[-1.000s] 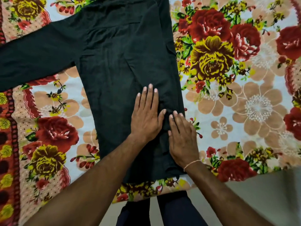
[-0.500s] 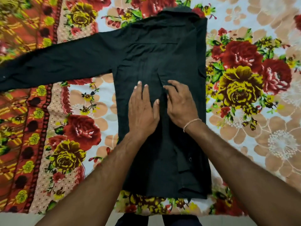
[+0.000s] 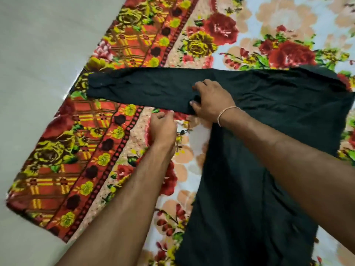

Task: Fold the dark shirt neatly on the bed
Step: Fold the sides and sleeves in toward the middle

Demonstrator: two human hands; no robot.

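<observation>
Right now, through the head view, I see the dark shirt [image 3: 269, 150] lying on the bed [image 3: 288, 25], its body filling the lower right of the frame and running down to the bottom edge. One long sleeve [image 3: 138, 89] stretches flat from the shirt's shoulder toward the left of the frame, its cuff reaching the orange patterned border of the floral bedsheet [image 3: 80, 146] near the bed's left edge.

My right hand [image 3: 211, 101] sits at centre frame on the sleeve, close to where it joins the body; its fingers are curled into the cloth and gather a small bunch of the sleeve's lower edge. A thin pale band [image 3: 225, 112] circles that wrist. My left hand [image 3: 163, 127] is just below and to the left of it, over the bedsheet at the sleeve's lower edge, with fingers bent. From here I cannot tell whether it has hold of the fabric or only touches it; motion blur softens the fingertips.

Both forearms come up from the bottom of the frame, the right one crossing over the shirt's body. Pale grey floor [image 3: 34, 64] fills the upper left and left side beyond the bed.
</observation>
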